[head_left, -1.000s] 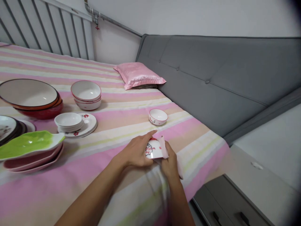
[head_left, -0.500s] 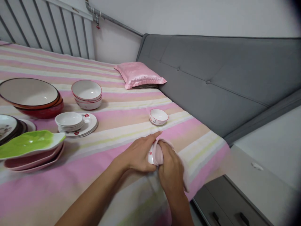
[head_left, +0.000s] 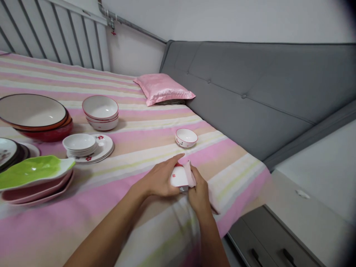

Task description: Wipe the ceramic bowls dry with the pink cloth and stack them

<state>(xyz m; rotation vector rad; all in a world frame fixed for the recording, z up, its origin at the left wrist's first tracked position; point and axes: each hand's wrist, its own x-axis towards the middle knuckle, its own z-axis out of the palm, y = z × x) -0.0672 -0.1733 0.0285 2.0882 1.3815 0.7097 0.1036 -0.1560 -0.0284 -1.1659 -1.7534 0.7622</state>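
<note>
My left hand (head_left: 160, 179) is closed around a small white bowl with red flower marks (head_left: 178, 177), held on its side just above the striped bedspread (head_left: 111, 185). My right hand (head_left: 199, 193) is closed on a pale pink cloth (head_left: 190, 174), pressed against the bowl's open side. A matching small bowl (head_left: 186, 137) stands upright on the bed a little beyond my hands.
To the left lie stacked white bowls (head_left: 100, 112), small dishes on flowered plates (head_left: 88, 146), a large red-rimmed bowl (head_left: 35, 115) and a green leaf-shaped dish (head_left: 33, 171). A pink pillow (head_left: 162, 88) rests by the grey headboard (head_left: 264, 92). A grey cabinet (head_left: 267, 237) stands at the right.
My right hand with the cloth slid over the bowl's side half a second ago and has now come back to its rim. The bowl has turned in my left hand.
</note>
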